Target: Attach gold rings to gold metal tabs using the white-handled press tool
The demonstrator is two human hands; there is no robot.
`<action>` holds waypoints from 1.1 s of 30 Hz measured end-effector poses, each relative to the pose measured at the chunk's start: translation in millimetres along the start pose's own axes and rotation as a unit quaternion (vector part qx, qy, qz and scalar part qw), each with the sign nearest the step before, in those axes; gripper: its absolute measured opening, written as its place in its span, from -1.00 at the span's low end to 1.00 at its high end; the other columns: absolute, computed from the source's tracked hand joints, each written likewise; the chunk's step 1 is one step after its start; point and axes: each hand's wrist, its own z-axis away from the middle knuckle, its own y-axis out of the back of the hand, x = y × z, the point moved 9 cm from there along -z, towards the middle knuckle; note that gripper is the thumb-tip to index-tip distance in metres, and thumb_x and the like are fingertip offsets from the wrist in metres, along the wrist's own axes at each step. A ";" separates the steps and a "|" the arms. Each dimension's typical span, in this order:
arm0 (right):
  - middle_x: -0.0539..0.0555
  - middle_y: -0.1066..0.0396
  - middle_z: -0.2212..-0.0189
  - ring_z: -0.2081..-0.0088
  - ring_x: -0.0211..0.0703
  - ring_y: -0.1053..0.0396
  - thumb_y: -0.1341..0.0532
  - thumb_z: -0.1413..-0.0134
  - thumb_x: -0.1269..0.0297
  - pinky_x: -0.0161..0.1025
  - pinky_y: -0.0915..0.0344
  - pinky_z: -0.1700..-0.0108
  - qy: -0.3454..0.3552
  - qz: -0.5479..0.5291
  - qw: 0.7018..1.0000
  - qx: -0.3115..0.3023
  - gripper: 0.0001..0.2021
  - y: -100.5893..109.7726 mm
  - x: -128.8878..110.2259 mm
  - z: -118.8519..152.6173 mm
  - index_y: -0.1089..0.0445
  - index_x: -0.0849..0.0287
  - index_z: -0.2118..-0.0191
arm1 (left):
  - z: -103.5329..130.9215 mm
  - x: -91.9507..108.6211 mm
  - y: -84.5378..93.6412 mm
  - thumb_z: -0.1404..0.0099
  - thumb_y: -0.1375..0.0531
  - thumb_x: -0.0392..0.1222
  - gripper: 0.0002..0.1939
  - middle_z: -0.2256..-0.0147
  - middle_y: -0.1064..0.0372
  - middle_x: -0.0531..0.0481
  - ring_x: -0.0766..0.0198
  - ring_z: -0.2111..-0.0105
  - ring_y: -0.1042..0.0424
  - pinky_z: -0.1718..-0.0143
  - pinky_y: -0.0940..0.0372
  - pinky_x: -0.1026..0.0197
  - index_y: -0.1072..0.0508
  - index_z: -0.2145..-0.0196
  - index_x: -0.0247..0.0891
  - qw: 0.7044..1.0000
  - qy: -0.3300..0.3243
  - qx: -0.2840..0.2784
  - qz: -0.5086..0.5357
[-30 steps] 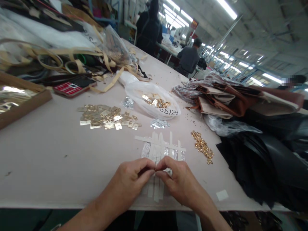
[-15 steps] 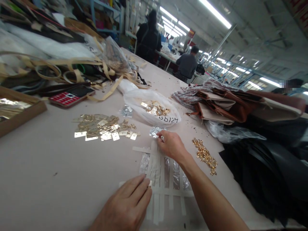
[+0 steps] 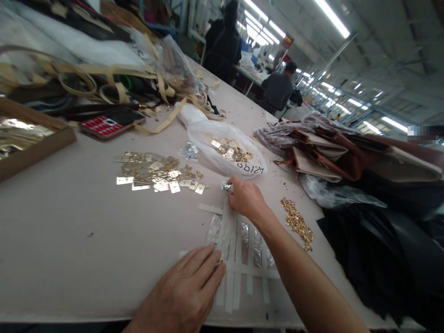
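My right hand [image 3: 248,199] reaches to a small heap of silver metal pieces [image 3: 226,184], thumb and fingertips pinched together at its edge. Whatever sits between those fingertips is too small to make out. Lower down, my left hand [image 3: 189,284] rests on the table with its fingers pressed together and its thumb hidden. A small pale flat piece [image 3: 220,260] peeks out at its fingertips. Between the hands lies a grid of whitish tape strips [image 3: 237,270] over clear, shiny film. Gold rectangular plates with holes [image 3: 161,173] are heaped to the upper left.
A white plastic bag [image 3: 208,138] of metal parts lies beyond my right hand. Small gold fittings [image 3: 297,222] are strewn to its right, near black sheets [image 3: 378,259] and brown bags [image 3: 333,150]. A box [image 3: 38,150] and a red-patterned phone [image 3: 109,122] are at left.
The view has shifted, bringing the table's front edge into sight. My right hand's fingertips now cover more of the silver heap. My left hand stays beside the tape grid.
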 end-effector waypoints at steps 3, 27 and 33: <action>0.14 -0.57 0.32 0.25 -0.06 -0.52 -0.10 -0.13 0.44 -0.19 -0.35 0.17 -0.002 -0.034 0.999 0.010 -0.68 5.9 12.9 4.1 -0.42 0.19 0.01 | -1.2 1.3 0.9 -0.45 0.01 -0.33 -0.66 -0.07 -0.47 -0.07 0.09 -0.13 -0.36 -0.18 -0.29 0.03 -0.50 -0.02 -0.26 1.000 -0.004 -0.013 0.009; 0.03 -0.54 0.33 0.35 -0.19 -0.40 -0.16 -0.14 0.42 -0.28 -0.20 0.29 -0.009 -0.234 0.968 -0.090 -0.84 -16.0 -26.9 134.1 -0.39 0.10 0.17 | -10.0 9.0 6.2 -0.42 -0.08 -0.34 -0.72 0.03 -0.47 -0.25 0.01 -0.05 -0.44 -0.14 -0.39 -0.06 -0.47 -0.01 -0.40 0.998 -0.032 -0.051 0.004; 0.04 -0.54 0.37 0.31 -0.13 -0.45 -0.16 -0.14 0.44 -0.26 -0.21 0.27 -0.013 -0.202 0.975 -0.088 -0.83 -18.1 -27.2 133.1 -0.40 0.10 0.16 | -8.7 7.5 3.5 -0.42 -0.06 -0.34 -0.72 0.00 -0.45 -0.25 0.03 -0.09 -0.42 -0.17 -0.37 -0.06 -0.46 -0.02 -0.37 0.998 -0.024 -0.061 0.019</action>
